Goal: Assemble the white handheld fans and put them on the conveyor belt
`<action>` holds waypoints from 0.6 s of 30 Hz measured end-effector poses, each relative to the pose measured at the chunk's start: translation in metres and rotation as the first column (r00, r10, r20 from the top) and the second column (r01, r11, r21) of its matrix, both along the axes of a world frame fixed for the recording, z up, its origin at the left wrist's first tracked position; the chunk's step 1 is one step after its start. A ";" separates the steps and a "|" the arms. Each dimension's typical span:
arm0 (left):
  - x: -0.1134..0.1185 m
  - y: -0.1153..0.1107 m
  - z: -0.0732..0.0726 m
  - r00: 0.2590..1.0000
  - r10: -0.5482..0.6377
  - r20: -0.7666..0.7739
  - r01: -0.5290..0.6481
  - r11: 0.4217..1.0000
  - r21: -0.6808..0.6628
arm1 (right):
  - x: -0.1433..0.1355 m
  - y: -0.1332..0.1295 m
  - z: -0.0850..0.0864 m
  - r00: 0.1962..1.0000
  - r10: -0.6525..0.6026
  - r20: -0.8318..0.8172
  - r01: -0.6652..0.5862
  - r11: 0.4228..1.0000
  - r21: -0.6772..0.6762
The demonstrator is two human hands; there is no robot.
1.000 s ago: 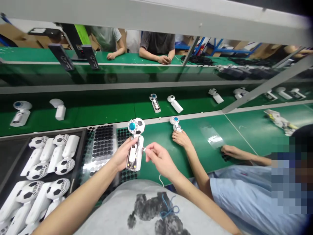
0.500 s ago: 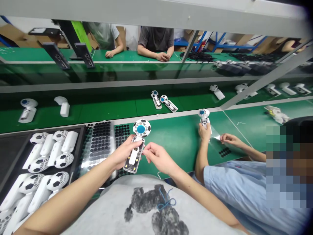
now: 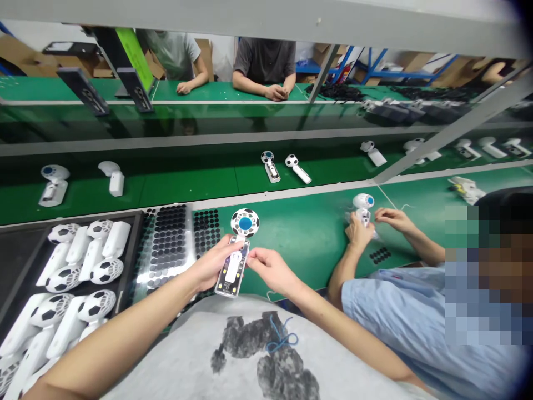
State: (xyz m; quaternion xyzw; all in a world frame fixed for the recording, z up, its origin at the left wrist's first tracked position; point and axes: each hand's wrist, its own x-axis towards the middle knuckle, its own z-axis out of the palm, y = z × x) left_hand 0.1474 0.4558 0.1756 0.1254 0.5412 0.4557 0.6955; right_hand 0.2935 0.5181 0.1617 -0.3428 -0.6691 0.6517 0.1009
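The device [image 3: 232, 272] is grasped in the left hand [image 3: 212, 264], the thumb laid over the top of its body, just below the ball. The ball is left free beyond the grip, its blue disc [image 3: 245, 223] turned up; the body's lower end, tilted slightly leftward, is extended toward the lap. Yellow squares are exposed on the board (a white strip is seen down its middle). By the right hand [image 3: 272, 269], the body's right edge is met with fingertips drawn together; whether anything is pinched there cannot be told. A white cord [image 3: 271, 294] is seen below that hand.

To the left, sheets of black dots [image 3: 170, 236] are spread on the green bench [image 3: 291, 239], and beyond them a black tray [image 3: 134, 244] is filled with white units [image 3: 58, 308]. On the belt [image 3: 187, 180] ahead, more units are spaced out. At the right, another unit [image 3: 363, 201] is held by a co-worker [image 3: 387, 305].
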 end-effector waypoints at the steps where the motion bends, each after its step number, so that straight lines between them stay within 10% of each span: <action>1: 0.000 0.000 -0.001 1.000 0.001 -0.003 -0.001 1.000 -0.002 | 0.000 0.000 -0.002 1.000 -0.009 0.004 0.009 1.000 -0.004; 10: -0.004 0.018 -0.020 0.999 0.040 -0.029 -0.040 0.999 -0.005 | -0.012 0.009 -0.025 0.987 -0.162 -0.002 0.161 0.984 -0.070; 18: -0.084 0.089 -0.065 0.927 0.214 -0.306 -0.202 0.977 0.073 | 0.001 0.033 -0.052 0.943 -0.329 0.054 0.333 0.940 -0.072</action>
